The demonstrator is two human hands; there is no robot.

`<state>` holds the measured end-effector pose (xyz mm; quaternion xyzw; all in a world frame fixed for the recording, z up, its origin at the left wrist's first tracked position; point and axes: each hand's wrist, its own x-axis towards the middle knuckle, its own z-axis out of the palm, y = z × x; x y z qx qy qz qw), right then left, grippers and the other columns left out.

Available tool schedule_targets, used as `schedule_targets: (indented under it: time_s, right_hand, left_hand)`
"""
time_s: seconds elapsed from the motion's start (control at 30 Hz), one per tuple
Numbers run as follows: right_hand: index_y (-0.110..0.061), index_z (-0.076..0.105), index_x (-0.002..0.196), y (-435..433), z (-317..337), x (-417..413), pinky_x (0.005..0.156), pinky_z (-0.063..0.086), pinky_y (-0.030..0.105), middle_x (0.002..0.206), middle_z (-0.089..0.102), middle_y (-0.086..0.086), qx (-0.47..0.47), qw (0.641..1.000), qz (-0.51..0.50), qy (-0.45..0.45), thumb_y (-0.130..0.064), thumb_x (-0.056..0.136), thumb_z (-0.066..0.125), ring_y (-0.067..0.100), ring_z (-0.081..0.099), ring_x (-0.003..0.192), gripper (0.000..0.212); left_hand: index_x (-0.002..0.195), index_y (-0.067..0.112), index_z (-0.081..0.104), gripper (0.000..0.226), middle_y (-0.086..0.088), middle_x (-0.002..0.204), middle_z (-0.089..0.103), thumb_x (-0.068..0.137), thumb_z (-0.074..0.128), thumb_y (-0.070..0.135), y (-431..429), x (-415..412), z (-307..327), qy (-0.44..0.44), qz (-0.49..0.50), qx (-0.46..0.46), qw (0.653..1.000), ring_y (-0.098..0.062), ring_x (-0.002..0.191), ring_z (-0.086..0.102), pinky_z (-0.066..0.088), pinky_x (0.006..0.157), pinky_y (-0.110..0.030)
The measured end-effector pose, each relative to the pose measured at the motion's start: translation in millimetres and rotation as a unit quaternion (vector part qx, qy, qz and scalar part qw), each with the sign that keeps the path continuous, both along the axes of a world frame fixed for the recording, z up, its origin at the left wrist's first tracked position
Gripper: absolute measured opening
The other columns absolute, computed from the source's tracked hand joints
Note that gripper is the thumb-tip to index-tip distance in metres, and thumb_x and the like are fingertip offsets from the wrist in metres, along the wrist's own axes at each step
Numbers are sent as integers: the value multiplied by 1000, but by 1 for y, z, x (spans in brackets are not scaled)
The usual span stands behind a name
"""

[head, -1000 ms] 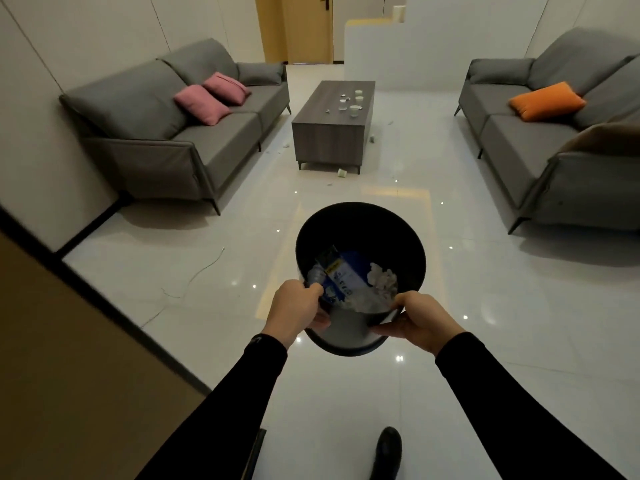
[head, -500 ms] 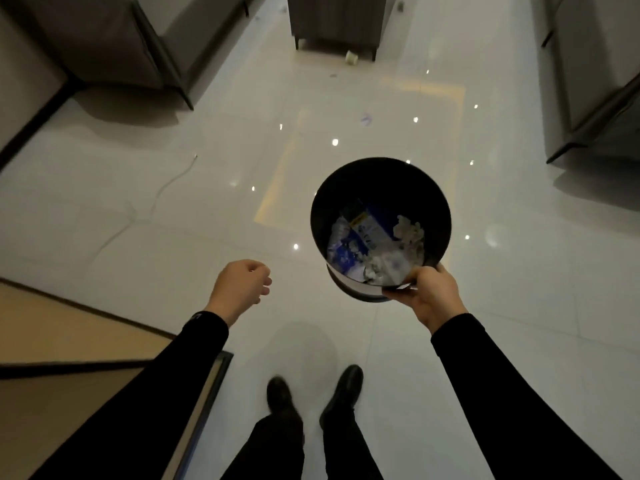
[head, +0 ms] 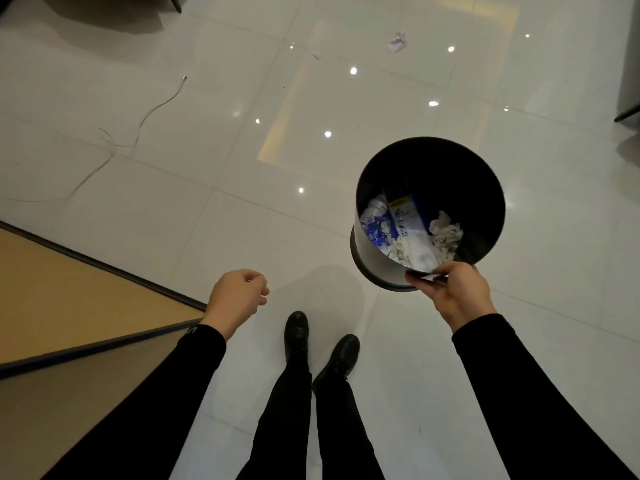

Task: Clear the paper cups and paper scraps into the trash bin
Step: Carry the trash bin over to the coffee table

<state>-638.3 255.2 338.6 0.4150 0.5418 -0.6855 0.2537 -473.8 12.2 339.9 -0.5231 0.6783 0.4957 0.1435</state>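
Carrying the bin (head: pixel 388 271) by its rim, right hand (head: pixel 457 292) gripping, left hand (head: pixel 239 296) loosely curled, empty; next, far paper scraps (head: pixel 396 41) need picking up.

The scene is dimly and warmly lit from overhead. Small ceiling lamps are mirrored as bright pinpoints on the glossy floor (head: pixel 242 216) ahead of the hands, beside a pale yellow rectangular glare patch. A soft shadow is cast on the tiles between the left hand (head: pixel 239 296) and right hand (head: pixel 457 292). Straight tile joints are bent by wide-angle distortion toward the edges. Slight softness is seen throughout; the trash bin (head: pixel 485 188) interior is lost in blackness.
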Motion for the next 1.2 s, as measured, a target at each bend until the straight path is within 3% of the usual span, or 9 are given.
schedule_targets:
  time_s: [0.17, 0.3, 0.47, 0.67, 0.8, 0.93, 1.2]
  right_hand:
    - [-7, 40, 135, -22, 8, -17, 56, 58, 44, 136, 44, 21, -11, 1000, 19, 5, 18, 77, 32, 47, 52, 107, 64]
    - [-6, 41, 133, -49, 23, -38, 51, 58, 41, 131, 46, 21, -8, 999, 30, 8, 19, 76, 33, 38, 55, 88, 63]
    - [-5, 43, 131, -90, 45, -72, 51, 59, 40, 130, 47, 22, -14, 999, 35, 14, 20, 75, 34, 38, 54, 85, 62]
    - [-6, 47, 119, -116, 56, -131, 50, 59, 42, 124, 49, 21, -17, 999, 27, 24, 21, 73, 34, 41, 55, 86, 55]
    - [-8, 47, 114, -125, 62, -205, 48, 58, 42, 121, 49, 21, -21, 999, 20, 30, 20, 73, 35, 41, 56, 84, 50]
    - [-5, 45, 127, -130, 63, -287, 47, 57, 43, 123, 49, 20, -29, 998, 27, 40, 20, 75, 34, 41, 55, 83, 59]
    - [-8, 41, 132, -141, 84, -466, 72, 52, 54, 125, 48, 22, -14, 998, 42, 39, 20, 79, 29, 47, 51, 97, 61]
  left_hand:
    - [95, 14, 62, 16, -4, 88, 69, 89, 47, 16, -18, -19, 9, 13, 7, 17, 1000, -17, 81, 66, 52, 69, -31]
    - [90, 10, 66, 18, -6, 85, 70, 88, 49, 16, -38, -48, 24, 38, 19, 21, 999, -18, 77, 67, 52, 67, -29]
    - [75, 16, 67, 18, -3, 80, 72, 85, 52, 18, -76, -108, 52, 91, 2, 18, 996, -15, 71, 68, 51, 61, -26]
    - [75, 20, 66, 17, 0, 79, 72, 85, 51, 19, -110, -185, 78, 133, -15, 13, 991, -12, 69, 68, 50, 60, -24]
    - [77, 20, 65, 17, -1, 81, 72, 86, 51, 18, -129, -255, 89, 127, -33, 11, 991, -14, 70, 67, 51, 66, -29]
    - [78, 18, 65, 17, -2, 82, 71, 86, 50, 17, -142, -347, 96, 121, -40, 10, 992, -15, 71, 66, 51, 70, -31]
    - [80, 20, 65, 16, -1, 85, 72, 87, 51, 20, -148, -549, 120, 151, -77, -2, 986, -15, 75, 67, 51, 74, -32]
